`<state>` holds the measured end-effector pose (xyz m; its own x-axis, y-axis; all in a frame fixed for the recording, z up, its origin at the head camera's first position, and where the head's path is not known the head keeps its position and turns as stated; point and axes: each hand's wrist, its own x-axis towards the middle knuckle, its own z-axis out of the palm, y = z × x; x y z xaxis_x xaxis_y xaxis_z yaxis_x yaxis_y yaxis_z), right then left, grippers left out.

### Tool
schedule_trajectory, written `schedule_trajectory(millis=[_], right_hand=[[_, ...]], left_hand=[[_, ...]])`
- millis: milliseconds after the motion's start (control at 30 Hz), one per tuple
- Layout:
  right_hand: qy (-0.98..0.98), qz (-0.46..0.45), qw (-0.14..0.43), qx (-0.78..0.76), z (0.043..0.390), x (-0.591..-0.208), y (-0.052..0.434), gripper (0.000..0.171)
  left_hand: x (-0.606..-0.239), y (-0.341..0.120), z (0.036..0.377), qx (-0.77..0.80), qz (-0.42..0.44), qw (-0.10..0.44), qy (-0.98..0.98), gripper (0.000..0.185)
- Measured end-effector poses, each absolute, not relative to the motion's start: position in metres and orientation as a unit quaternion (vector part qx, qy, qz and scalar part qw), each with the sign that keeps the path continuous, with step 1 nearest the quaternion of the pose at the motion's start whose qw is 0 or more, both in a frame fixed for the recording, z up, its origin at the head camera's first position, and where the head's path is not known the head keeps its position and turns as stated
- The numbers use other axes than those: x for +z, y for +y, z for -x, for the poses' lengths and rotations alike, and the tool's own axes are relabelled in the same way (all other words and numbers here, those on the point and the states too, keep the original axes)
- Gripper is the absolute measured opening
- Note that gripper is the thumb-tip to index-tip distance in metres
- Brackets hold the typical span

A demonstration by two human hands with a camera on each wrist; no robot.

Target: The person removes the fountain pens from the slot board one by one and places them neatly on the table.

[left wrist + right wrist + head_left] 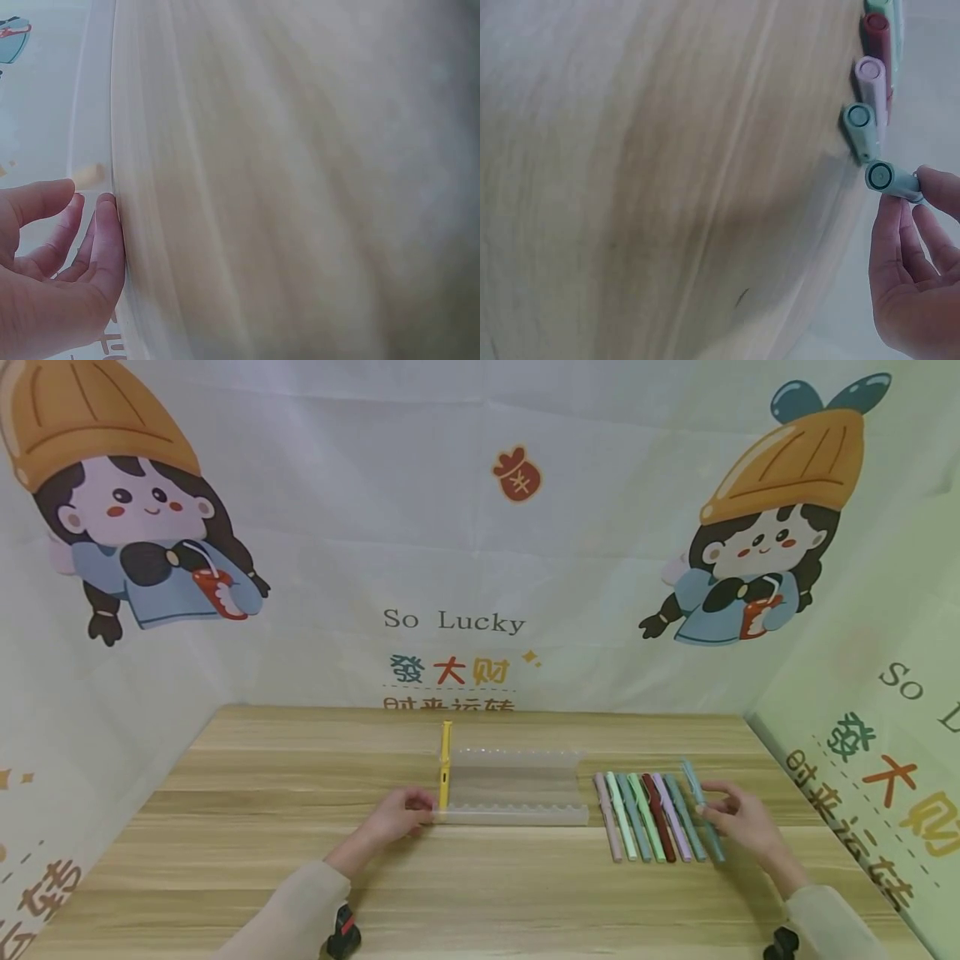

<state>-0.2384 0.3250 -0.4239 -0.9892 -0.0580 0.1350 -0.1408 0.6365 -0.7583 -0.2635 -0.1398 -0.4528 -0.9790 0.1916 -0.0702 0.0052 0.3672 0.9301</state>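
A clear plastic pen rack (517,816) with scalloped front and back rails lies in mid-table, a yellow pen (446,768) set across its left end. At its front left corner is my left hand (401,814), thumb and fingertips gripping the end of the rail. To the right, my right hand (738,818) pinches a teal pen (892,180) between thumb and fingers. The held pen tilts beside the row, its flat round end showing in the right wrist view. Nearest to it in the row are another teal pen (684,818) and a lilac pen (670,816).
Further left in the row lie a dark red pen (658,818), a pale green pen (645,817) and several others, side by side, right of the rack. Printed cloth (585,568) hangs behind and beside the wooden table (300,768).
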Motion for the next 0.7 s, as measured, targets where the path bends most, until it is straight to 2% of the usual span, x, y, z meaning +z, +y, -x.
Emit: schedule_trajectory(millis=[700], right_hand=[[-0.944, -0.024, 0.012, 0.328, 0.256, -0.436, 0.335, 0.036]], left_hand=[[-0.451, -0.14, 0.261, 0.558, -0.064, 0.081, 0.823, 0.016]])
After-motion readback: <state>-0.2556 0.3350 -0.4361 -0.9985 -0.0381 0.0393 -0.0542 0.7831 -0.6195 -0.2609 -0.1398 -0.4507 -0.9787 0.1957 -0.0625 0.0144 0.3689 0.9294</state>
